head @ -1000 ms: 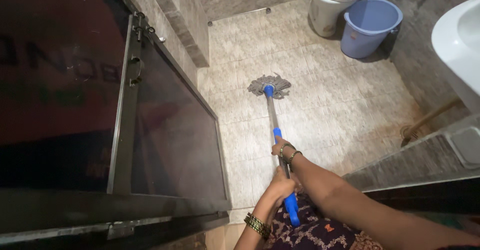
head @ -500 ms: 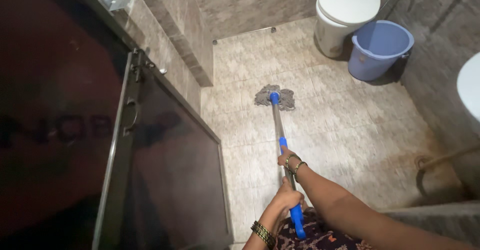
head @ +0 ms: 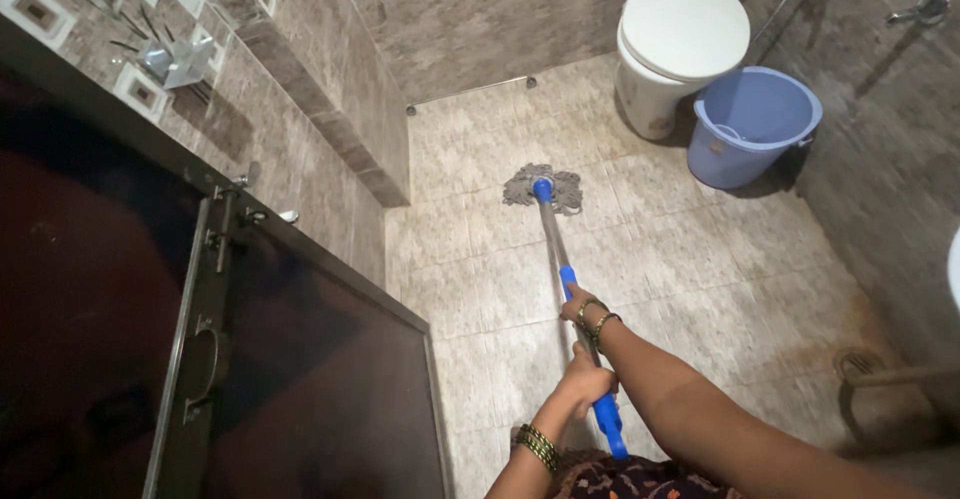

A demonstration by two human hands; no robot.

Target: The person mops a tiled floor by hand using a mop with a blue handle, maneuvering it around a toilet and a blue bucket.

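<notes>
A mop with a grey string head (head: 543, 187) rests on the tiled bathroom floor, its metal handle (head: 553, 245) running back toward me with blue grips. My right hand (head: 577, 309) is closed round the handle at the upper blue grip, bangles on the wrist. Lower down, my left hand (head: 586, 381) grips the handle just above the blue end piece (head: 610, 425), also with bangles on its wrist.
A white toilet (head: 678, 44) with its lid down stands at the far wall, a light blue bucket (head: 752, 124) beside it. A dark glass door (head: 250, 359) fills the left. A floor drain (head: 858, 364) sits at the right, by a pipe.
The view has tilted up and shifted, so the toilet and bucket show more fully. The mop head sits slightly farther from me; both hands keep their grip on the handle.
</notes>
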